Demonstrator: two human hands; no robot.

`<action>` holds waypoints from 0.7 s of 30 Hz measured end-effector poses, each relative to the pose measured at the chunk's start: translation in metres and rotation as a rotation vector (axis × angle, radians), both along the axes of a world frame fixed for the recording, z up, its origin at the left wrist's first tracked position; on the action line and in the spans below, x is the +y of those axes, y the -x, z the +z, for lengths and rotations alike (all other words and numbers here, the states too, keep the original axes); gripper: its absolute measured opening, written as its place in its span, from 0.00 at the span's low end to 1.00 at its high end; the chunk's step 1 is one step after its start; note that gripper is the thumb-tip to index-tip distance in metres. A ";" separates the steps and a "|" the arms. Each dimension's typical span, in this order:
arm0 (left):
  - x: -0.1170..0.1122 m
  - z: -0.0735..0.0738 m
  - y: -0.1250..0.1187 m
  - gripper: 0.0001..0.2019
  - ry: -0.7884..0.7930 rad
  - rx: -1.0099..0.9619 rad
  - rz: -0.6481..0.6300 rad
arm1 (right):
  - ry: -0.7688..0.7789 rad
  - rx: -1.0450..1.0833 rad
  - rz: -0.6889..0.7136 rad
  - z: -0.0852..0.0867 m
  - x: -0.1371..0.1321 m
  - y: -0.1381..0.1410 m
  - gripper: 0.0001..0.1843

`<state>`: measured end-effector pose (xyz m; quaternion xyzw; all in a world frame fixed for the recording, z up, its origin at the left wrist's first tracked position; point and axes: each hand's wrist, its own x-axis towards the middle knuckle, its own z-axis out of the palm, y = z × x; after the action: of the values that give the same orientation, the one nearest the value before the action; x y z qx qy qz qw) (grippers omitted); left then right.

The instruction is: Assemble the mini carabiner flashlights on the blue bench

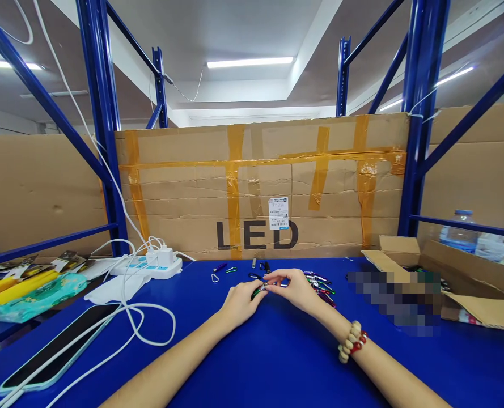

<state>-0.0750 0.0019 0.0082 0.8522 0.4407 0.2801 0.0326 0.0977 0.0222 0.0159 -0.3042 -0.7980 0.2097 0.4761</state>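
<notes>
My left hand [240, 300] is closed on a small, slim green-and-silver piece [259, 290]. My right hand [292, 289], with a beaded bracelet [351, 341] on its wrist, pinches at the other end of that piece. The fingers hide much of it, so its exact kind is unclear. Just behind the hands lie a green carabiner [231, 270], a silvery carabiner [215, 278], a dark purple tube [220, 267] and a short grey cylinder [254, 263]. Beside and partly behind my right hand is a pile of colourful slim metal pieces [322, 286].
White cables [149, 341] loop over a phone [60, 348] at left, near a power strip [166, 266]. An open cardboard box [477, 277] stands at right, beside a blurred patch. A cardboard wall [183, 198] and blue rack posts [101, 113] bound the blue table [252, 362].
</notes>
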 end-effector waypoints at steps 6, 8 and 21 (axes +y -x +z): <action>0.000 0.001 0.000 0.07 0.005 -0.008 0.032 | -0.061 -0.071 -0.010 -0.001 -0.001 -0.002 0.06; 0.000 0.001 0.000 0.07 0.008 -0.010 0.027 | -0.065 -0.059 0.005 -0.001 0.000 -0.002 0.06; 0.000 0.001 0.000 0.10 0.050 -0.040 -0.026 | -0.088 -0.087 -0.062 0.001 -0.004 0.001 0.09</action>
<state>-0.0753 0.0020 0.0095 0.8511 0.4358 0.2854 0.0661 0.0964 0.0182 0.0164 -0.3162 -0.8165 0.1462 0.4603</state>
